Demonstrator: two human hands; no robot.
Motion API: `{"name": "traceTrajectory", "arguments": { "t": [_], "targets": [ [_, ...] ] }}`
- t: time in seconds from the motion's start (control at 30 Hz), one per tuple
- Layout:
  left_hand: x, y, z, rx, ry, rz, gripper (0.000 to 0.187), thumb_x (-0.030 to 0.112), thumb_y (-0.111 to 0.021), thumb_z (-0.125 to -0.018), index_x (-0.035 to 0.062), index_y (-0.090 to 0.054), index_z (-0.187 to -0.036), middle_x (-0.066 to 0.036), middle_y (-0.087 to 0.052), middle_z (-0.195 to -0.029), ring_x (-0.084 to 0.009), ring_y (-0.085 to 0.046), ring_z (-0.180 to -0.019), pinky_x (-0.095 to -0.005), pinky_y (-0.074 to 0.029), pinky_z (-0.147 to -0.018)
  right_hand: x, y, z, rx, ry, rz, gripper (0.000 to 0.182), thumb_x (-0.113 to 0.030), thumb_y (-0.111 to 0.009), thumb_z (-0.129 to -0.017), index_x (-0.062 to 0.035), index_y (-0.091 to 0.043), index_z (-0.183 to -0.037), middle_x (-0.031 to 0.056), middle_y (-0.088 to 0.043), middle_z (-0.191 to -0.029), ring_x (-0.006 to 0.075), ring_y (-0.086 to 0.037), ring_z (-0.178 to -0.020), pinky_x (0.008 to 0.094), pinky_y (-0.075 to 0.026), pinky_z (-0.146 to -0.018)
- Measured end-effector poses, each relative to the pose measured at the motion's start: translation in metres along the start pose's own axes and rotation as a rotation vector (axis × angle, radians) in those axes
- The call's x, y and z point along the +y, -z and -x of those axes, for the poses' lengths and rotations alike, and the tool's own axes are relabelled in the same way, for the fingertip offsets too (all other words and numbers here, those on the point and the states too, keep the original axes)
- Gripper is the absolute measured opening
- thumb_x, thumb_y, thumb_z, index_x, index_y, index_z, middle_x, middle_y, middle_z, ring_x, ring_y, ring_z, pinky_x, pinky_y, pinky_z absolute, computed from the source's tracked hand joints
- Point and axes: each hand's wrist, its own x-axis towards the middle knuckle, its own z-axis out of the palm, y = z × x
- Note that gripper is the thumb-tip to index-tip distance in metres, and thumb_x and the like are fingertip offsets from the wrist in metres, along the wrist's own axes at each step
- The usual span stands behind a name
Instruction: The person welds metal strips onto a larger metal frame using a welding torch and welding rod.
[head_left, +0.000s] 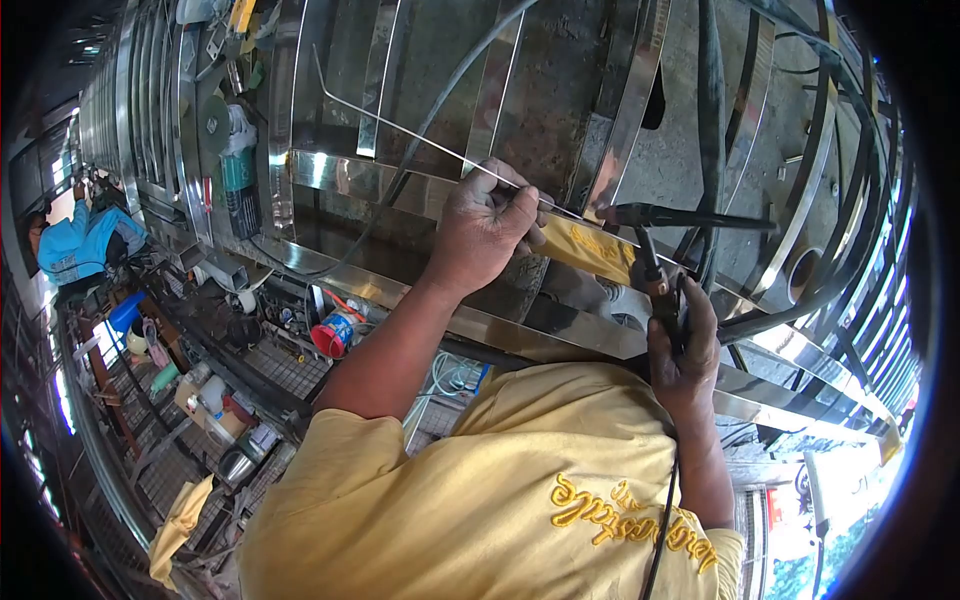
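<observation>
Head view: my left hand (490, 215) pinches a thin, bent, grey metal rod (400, 130); my right hand (685, 345) grips a slim black torch (665, 216).
The rod's long axis slants from upper left to lower right through my left thumb and fingertips, pressed together on it; its far end lies near the torch head, by the lower end of a shiny, flat metal slat (635, 110). My left fingers are nearer that end; whether it touches metal I cannot tell. My right fingers wrap the torch's handle, its head turned leftward. Raised gold stitching (632, 525) on my yellow cloth shirt (480, 480) spells something I cannot read surely. No brand is legible on the teal-and-black power tool (240, 175) off left.
</observation>
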Motion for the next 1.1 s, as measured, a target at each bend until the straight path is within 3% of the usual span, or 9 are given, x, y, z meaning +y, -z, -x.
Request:
{"name": "traceTrajectory", "arguments": {
  "t": [0.07, 0.17, 0.27, 0.37, 0.47, 0.57, 0.67, 0.87, 1.1],
  "targets": [
    [0.0, 0.0, 0.0, -0.002, -0.012, 0.005, 0.014, 0.017, -0.063, -0.104, 0.0061, -0.054, -0.106, -0.015, -0.075, -0.095, -0.0129, -0.07, -0.068, -0.0224, -0.053, -0.052, 0.0, -0.001, -0.002, 0.06, 0.138, 0.067, 0.061, 0.002, -0.073, -0.088, -0.0023, -0.05, -0.144, 0.023, -0.068, -0.122, 0.0343, -0.072, -0.105, 0.0392, -0.057, -0.088],
    [0.004, -0.002, 0.001, 0.006, 0.007, -0.004, 0.015, 0.017, -0.063, -0.104, 0.006, -0.053, -0.107, -0.016, -0.075, -0.095, -0.0131, -0.07, -0.068, -0.023, -0.053, -0.052, -0.013, 0.005, -0.011, -0.049, 0.131, 0.225, 0.065, 0.005, -0.075, -0.084, -0.0024, -0.05, -0.143, 0.0221, -0.069, -0.116, 0.0384, -0.071, -0.095, 0.0416, -0.058, -0.081],
    [0.004, -0.002, 0.0, -0.002, -0.004, 0.004, 0.015, 0.017, -0.063, -0.104, 0.0061, -0.053, -0.107, -0.016, -0.075, -0.095, -0.0133, -0.07, -0.068, -0.0232, -0.053, -0.052, -0.008, -0.001, -0.009, 0.079, 0.312, 0.27, 0.07, 0.007, -0.074, -0.082, -0.0024, -0.048, -0.146, 0.0224, -0.069, -0.111, 0.0385, -0.07, -0.091, 0.0444, -0.057, -0.074],
    [0.001, -0.001, 0.002, -0.004, -0.006, 0.033, 0.015, 0.017, -0.064, -0.104, 0.0064, -0.053, -0.108, -0.016, -0.075, -0.095, -0.0132, -0.07, -0.067, -0.0232, -0.053, -0.052, -0.012, 0.002, -0.013, -0.056, 0.236, 0.377, 0.072, 0.007, -0.073, -0.083, -0.0021, -0.045, -0.149, 0.0228, -0.069, -0.108, 0.0376, -0.071, -0.087, 0.0431, -0.057, -0.07],
    [0.001, -0.002, 0.001, -0.005, -0.01, 0.03, 0.016, 0.017, -0.064, -0.104, 0.0066, -0.052, -0.108, -0.016, -0.074, -0.095, -0.0132, -0.07, -0.067, -0.0232, -0.053, -0.052, -0.011, 0.002, -0.007, -0.012, 0.12, 0.237, 0.072, 0.005, -0.073, -0.086, -0.0027, -0.043, -0.151, 0.0219, -0.07, -0.108, 0.0338, -0.073, -0.086, 0.0393, -0.058, -0.072],
    [0.001, -0.001, 0.001, -0.004, -0.002, 0.021, 0.016, 0.017, -0.063, -0.105, 0.0066, -0.052, -0.107, -0.016, -0.074, -0.095, -0.0133, -0.07, -0.068, -0.0231, -0.053, -0.052, -0.01, -0.006, -0.007, 0.055, 0.168, 0.079, 0.069, 0.002, -0.073, -0.09, -0.0031, -0.042, -0.151, 0.0211, -0.071, -0.11, 0.0291, -0.075, -0.087, 0.0355, -0.059, -0.074],
    [0.003, -0.002, 0.002, -0.004, 0.008, 0.001, 0.016, 0.018, -0.063, -0.105, 0.0066, -0.052, -0.107, -0.016, -0.074, -0.095, -0.0133, -0.07, -0.068, -0.0231, -0.053, -0.053, 0.001, -0.005, -0.006, 0.025, 0.195, 0.109, 0.066, 0.002, -0.072, -0.091, -0.0033, -0.043, -0.15, 0.0212, -0.071, -0.114, 0.0265, -0.075, -0.092, 0.0345, -0.058, -0.077],
    [0.0, -0.001, 0.001, -0.008, -0.01, 0.0, 0.018, 0.02, -0.063, -0.105, 0.0064, -0.052, -0.107, -0.015, -0.074, -0.095, -0.0129, -0.07, -0.068, -0.0231, -0.054, -0.053, 0.018, 0.003, -0.007, -0.026, 0.065, -0.031, 0.059, 0.001, -0.072, -0.091, -0.004, -0.05, -0.145, 0.0184, -0.072, -0.11, 0.0253, -0.072, -0.088, 0.0337, -0.056, -0.078],
    [0.002, -0.001, 0.001, -0.009, -0.011, -0.022, 0.016, 0.018, -0.063, -0.105, 0.0065, -0.052, -0.107, -0.015, -0.074, -0.095, -0.0128, -0.07, -0.068, -0.0231, -0.054, -0.053, 0.02, -0.003, -0.009, -0.006, 0.185, 0.018, 0.058, 0.001, -0.073, -0.089, -0.0046, -0.052, -0.143, 0.0176, -0.073, -0.112, 0.0281, -0.071, -0.087, 0.0346, -0.056, -0.078]
  ]
}}
